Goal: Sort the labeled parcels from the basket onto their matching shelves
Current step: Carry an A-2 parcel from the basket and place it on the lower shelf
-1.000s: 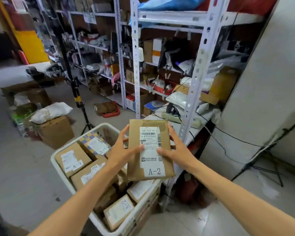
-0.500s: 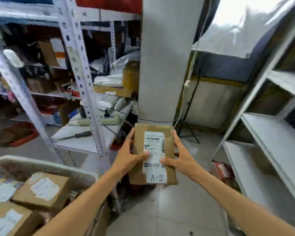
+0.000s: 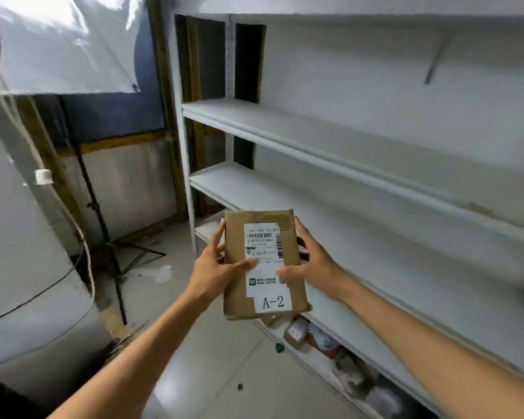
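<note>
The basket and cluttered racks are gone from sight since a moment ago; white shelves [image 3: 330, 152] now fill my right. I hold the A-2 parcel [image 3: 262, 264] upright in front of them, left hand [image 3: 214, 269] and right hand [image 3: 313, 264] clasping its sides, thumbs on the label. The small print blurs, and items on the bottom shelf are indistinct.

parcel [image 3: 262, 264] marked A-2 | gripped by left hand [image 3: 214, 272], right hand [image 3: 312, 264] | before white shelves [image 3: 330, 158]
</note>
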